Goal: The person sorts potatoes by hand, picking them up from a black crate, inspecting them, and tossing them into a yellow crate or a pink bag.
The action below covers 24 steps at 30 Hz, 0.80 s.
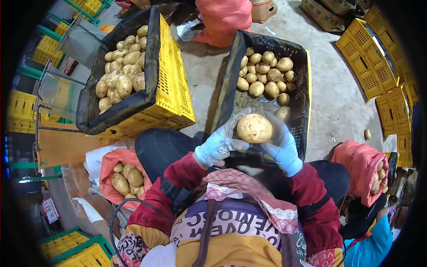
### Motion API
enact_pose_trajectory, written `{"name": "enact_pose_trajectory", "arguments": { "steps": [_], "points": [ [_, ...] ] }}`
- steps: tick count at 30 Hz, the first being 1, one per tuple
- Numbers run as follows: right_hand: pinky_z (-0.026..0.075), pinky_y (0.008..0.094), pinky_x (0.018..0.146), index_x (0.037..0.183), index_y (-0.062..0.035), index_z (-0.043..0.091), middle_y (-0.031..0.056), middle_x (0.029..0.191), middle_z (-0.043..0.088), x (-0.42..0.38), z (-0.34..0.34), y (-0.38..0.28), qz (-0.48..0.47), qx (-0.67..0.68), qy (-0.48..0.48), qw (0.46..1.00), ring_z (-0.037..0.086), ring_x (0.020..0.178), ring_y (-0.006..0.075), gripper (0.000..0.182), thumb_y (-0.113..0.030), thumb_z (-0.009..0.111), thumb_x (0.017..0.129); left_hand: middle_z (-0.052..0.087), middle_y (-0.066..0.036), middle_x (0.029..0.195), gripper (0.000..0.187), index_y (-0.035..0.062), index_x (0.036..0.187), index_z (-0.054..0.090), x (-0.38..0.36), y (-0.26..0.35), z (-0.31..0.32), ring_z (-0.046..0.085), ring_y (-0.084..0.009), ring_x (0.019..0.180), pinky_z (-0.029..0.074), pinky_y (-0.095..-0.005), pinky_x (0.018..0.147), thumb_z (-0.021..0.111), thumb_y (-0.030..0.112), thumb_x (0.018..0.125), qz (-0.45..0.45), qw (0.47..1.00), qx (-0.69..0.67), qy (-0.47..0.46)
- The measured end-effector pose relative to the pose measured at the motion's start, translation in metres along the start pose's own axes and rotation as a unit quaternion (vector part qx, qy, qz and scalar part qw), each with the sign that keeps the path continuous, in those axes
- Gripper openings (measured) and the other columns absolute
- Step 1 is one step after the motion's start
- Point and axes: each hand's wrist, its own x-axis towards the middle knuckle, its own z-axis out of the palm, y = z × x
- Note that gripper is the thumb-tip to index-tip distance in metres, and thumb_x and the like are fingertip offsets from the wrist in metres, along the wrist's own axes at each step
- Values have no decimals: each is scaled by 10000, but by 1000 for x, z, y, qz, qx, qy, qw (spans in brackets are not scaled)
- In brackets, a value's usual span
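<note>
A large pale potato (254,128) with dirt specks is held up between my two gloved hands, in front of my lap. My left hand (219,144), in a light blue glove, grips it from the left with the thumb underneath. On the other side my right hand (283,149) holds it, its fingers partly smeared by motion. Just beyond them stands a yellow crate with a black liner (303,95). Several potatoes (262,75) are gathered at its far end, and wet-looking liner shows nearer to me.
Left of me a taller lined yellow crate (171,80) is heaped with potatoes. Open red sacks of potatoes stand at my left (106,173) and right (356,162). Yellow crates (367,58) line the right side. A co-worker's blue sleeve (367,247) shows at lower right.
</note>
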Motion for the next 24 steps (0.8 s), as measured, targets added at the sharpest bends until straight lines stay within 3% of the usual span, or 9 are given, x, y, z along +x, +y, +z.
{"name": "enact_pose_trajectory", "arguments": {
  "steps": [1, 8, 10, 17, 19, 20, 22, 23, 24],
  "points": [
    [345, 336, 1050, 1390, 6, 336, 128, 1353, 447, -1, -1, -1, 37, -3, -4, 999, 438, 1243, 191, 749, 13, 666, 718, 334, -71, 1453, 979, 82, 1471, 199, 0, 0, 2, 368, -186, 1317, 318, -336, 1088, 729, -64, 660, -11, 999, -30, 9],
    [341, 328, 1049, 1391, 7, 334, 127, 1340, 458, 4, 4, -8, 27, -14, -8, 1000, 445, 1231, 184, 738, 37, 651, 725, 327, -72, 1459, 977, 65, 1468, 202, 5, -10, -6, 358, -184, 1322, 312, -329, 1087, 732, -60, 658, 26, 999, -30, 9],
    [338, 326, 1050, 1389, 16, 330, 128, 1342, 452, 5, 6, -10, 42, 16, -10, 999, 444, 1229, 184, 739, 30, 659, 727, 327, -81, 1460, 970, 61, 1466, 211, 5, -8, -6, 357, -187, 1323, 300, -330, 1093, 738, -40, 657, 64, 996, 60, 11],
    [343, 332, 1046, 1379, 33, 335, 127, 1338, 455, 1, 10, 13, 79, 65, -15, 995, 440, 1228, 187, 728, 12, 674, 735, 351, -94, 1435, 935, 60, 1460, 220, 1, -9, -14, 375, -191, 1307, 310, -336, 1084, 745, -4, 690, 73, 987, 144, 7],
    [355, 329, 1036, 1361, 44, 357, 133, 1312, 481, 1, 6, 25, 78, -49, 3, 996, 459, 1210, 188, 709, -2, 686, 734, 382, -106, 1396, 915, 70, 1462, 214, -1, -9, -7, 394, -186, 1286, 331, -348, 1071, 750, 13, 722, 47, 980, 191, 31],
    [378, 323, 1014, 1344, 52, 379, 144, 1271, 514, 2, 5, 25, 59, -111, -7, 992, 488, 1178, 189, 695, -15, 699, 731, 453, -103, 1321, 871, 70, 1438, 255, -4, -14, 2, 469, -175, 1213, 400, -340, 1018, 761, 25, 731, 60, 992, 89, 63],
    [398, 316, 988, 1345, 42, 392, 145, 1216, 554, 3, 14, 12, 62, -114, -28, 991, 514, 1137, 178, 681, -18, 695, 738, 564, -78, 1185, 808, 72, 1390, 324, -3, -31, -17, 586, -157, 1027, 492, -298, 884, 776, 37, 720, 6, 991, 64, 114],
    [413, 310, 967, 1350, 32, 396, 140, 1194, 566, 4, 18, -1, 79, -140, -47, 986, 519, 1122, 171, 670, -19, 687, 748, 635, -61, 1034, 611, 52, 1273, 461, -9, -15, -15, 623, -136, 836, 515, -248, 720, 769, 103, 748, -35, 994, -4, 102],
    [428, 305, 946, 1354, 22, 400, 136, 1173, 578, 5, 20, -16, 95, -168, -60, 979, 524, 1106, 164, 660, -19, 680, 758, 635, -61, 1034, 611, 52, 1273, 461, -12, 5, -16, 623, -136, 836, 515, -248, 720, 769, 103, 748, -22, 993, 3, 112]
  ]
}}
